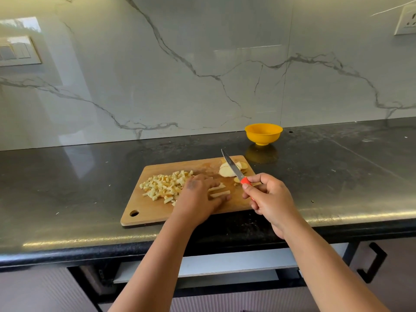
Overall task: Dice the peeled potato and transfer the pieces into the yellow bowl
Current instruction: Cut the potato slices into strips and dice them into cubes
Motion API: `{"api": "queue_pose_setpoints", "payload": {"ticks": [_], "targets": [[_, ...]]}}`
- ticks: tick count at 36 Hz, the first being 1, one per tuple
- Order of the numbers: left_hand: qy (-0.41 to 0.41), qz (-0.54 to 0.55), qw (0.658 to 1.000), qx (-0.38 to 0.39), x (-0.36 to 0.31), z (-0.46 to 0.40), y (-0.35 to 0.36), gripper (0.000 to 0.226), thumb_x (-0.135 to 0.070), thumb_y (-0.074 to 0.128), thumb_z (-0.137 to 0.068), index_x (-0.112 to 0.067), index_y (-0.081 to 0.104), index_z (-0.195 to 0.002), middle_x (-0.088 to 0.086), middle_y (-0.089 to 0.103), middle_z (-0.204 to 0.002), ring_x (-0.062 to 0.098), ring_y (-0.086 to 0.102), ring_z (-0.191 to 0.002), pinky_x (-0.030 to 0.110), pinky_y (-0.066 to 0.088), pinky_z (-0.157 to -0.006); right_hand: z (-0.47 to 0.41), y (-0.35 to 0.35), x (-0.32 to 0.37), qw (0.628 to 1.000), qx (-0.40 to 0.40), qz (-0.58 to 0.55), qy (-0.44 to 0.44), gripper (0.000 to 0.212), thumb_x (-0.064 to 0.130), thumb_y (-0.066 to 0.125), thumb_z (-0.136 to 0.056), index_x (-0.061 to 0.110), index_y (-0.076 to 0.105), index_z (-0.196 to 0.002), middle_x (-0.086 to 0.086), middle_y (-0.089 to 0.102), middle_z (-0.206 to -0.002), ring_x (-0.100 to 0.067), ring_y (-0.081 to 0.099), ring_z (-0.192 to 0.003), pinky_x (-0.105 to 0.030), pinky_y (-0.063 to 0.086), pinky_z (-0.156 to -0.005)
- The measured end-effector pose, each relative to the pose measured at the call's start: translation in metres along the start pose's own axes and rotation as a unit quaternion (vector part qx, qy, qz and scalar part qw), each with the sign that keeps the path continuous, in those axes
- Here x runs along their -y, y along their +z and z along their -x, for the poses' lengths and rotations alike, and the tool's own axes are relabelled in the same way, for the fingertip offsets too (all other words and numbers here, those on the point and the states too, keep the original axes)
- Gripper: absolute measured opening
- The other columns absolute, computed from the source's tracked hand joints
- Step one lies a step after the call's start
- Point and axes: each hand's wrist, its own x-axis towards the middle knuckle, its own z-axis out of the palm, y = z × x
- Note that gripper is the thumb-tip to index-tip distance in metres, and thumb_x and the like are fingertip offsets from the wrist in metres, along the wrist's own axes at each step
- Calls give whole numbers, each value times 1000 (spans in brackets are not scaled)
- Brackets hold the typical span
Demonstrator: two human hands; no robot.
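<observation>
My right hand [267, 197] is nearest me, fingers curled tight round the red handle of the knife [234, 168], blade lifted off the cutting board [155, 216] and angled up toward the wall. My left hand [200, 197] lies flat, fingers straight, pressing on a few potato sticks [219, 191] in the middle of the board. To its left sits the heap of diced pieces [163, 184]; beyond the blade, at the far right corner, the uncut slices [227, 171] wait. The yellow bowl [263, 134] stands on the counter [67, 176] behind the board, close to the wall, and I see no potato in it yet.

The risks, as I judge them: my left fingertips lie stretched out over the sticks, so a cut made without tucking them back could nick them. The sticks are loose and could roll or splay under the blade, giving uneven dice. The heap sits toward the board's left side, and a careless sweep could push cubes onto the counter. The bowl is small and apart from the board, so pieces may spill on the way.

The counter is dark polished stone, flecked with crumbs and reflecting light. Behind it rises a glossy white marble-veined wall, a switch plate [18, 51] at left and a socket [406, 21] at right. Below me are cabinet fronts and a black handle [373, 264].
</observation>
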Motion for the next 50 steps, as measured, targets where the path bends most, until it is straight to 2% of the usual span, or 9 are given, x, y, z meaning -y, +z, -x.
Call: {"api": "queue_pose_setpoints", "payload": {"ticks": [20,24,28,31,34,38,43,46,50], "targets": [[32,15,992,119,7,-29,-10,39,-39,60,-96,-26,60,-133,-6,55,-141,14,48,-130,29,37,-109,2,1,3,999,-5,34,6,6,22,64,-93,26,65,-99,-1,70,-75,-10,54,-56,-22,47,-53],[44,26,995,86,7,-21,-6,47,-36,59,-97,-27,51,-142,-4,49,-148,15,44,-136,24,32,-109,2,-2,7,982,-8,186,-19,10,24,58,-97,25,63,-105,5,70,-80,-8,61,-58,-24,53,-58],[32,18,999,38,8,-13,-2,52,-40,54,-99,-25,44,-147,-3,46,-150,15,40,-139,24,29,-110,9,-6,18,904,-15,416,-101,27,19,54,-97,18,60,-124,-1,65,-94,-11,58,-71,-18,46,-59],[21,-13,1000,-2,10,-8,-2,45,-34,54,-99,-21,52,-142,-1,59,-136,17,54,-124,26,42,-103,17,-6,31,873,-6,476,-105,28,20,53,-97,20,59,-125,1,61,-87,-9,55,-68,-16,41,-54],[17,-14,997,-71,8,-6,-4,26,-22,55,-97,-9,71,-112,2,70,-91,18,63,-82,29,53,-79,26,-3,39,858,11,505,-95,24,19,54,-96,22,59,-119,5,55,-81,-6,51,-63,-15,40,-52],[5,-24,995,-98,3,-7,-7,21,-14,50,-98,-6,68,-93,-10,40,-61,8,37,-56,12,33,-53,37,8,46,839,42,540,-56,19,14,53,-93,23,57,-110,3,58,-84,-13,57,-71,-26,52,-62],[-17,-38,995,-86,5,-6,-4,19,-13,48,-95,-8,67,-94,-2,54,-72,17,52,-67,22,38,-58,39,17,40,832,58,550,-28,5,13,47,-95,17,50,-93,4,43,-73,-15,46,-67,-19,28,-48],[-40,-32,996,-70,7,-6,-4,28,-8,46,-93,-12,69,-109,6,68,-88,23,61,-77,29,48,-62,40,20,39,841,88,534,11,7,15,51,-95,19,46,-93,3,44,-80,-15,48,-73,-20,29,-50],[-86,-13,995,-50,14,-10,-2,32,-4,44,-95,-15,66,-116,8,68,-102,22,62,-83,29,52,-67,41,19,35,846,74,524,-66,5,14,49,-93,16,51,-89,3,46,-74,-17,48,-70,-26,36,-62]]}}
